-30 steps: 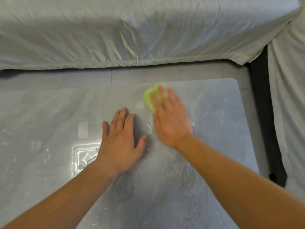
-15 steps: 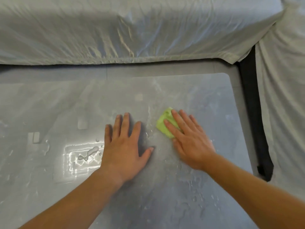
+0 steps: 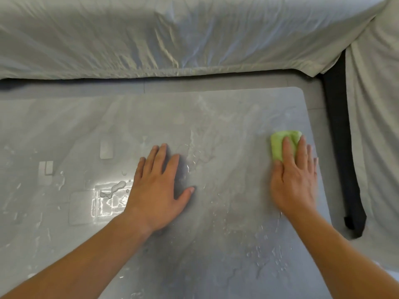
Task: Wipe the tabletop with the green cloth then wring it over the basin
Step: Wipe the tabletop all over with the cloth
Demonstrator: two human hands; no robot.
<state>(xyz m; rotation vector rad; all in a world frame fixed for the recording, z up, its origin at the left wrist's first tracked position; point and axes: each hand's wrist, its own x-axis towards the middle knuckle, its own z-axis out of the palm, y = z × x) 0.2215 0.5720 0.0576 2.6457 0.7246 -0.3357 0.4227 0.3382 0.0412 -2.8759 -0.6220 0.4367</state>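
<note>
The grey marble-patterned tabletop (image 3: 226, 117) is wet, with droplets and a small puddle (image 3: 112, 189) at its left. The folded green cloth (image 3: 279, 143) lies flat near the table's right edge. My right hand (image 3: 294, 175) presses down on it with flat fingers, covering its near half. My left hand (image 3: 160, 188) rests palm down on the middle of the table, fingers spread, holding nothing. No basin is in view.
A sofa draped in a pale sheet (image 3: 172, 35) runs along the far side, and another sheeted seat (image 3: 375, 126) stands at the right. A dark gap (image 3: 343, 147) and a strip of grey floor (image 3: 317, 98) separate them from the table.
My right hand slid the green cloth from the table's far middle toward me, then out to the right edge. My left hand stayed planted in place.
</note>
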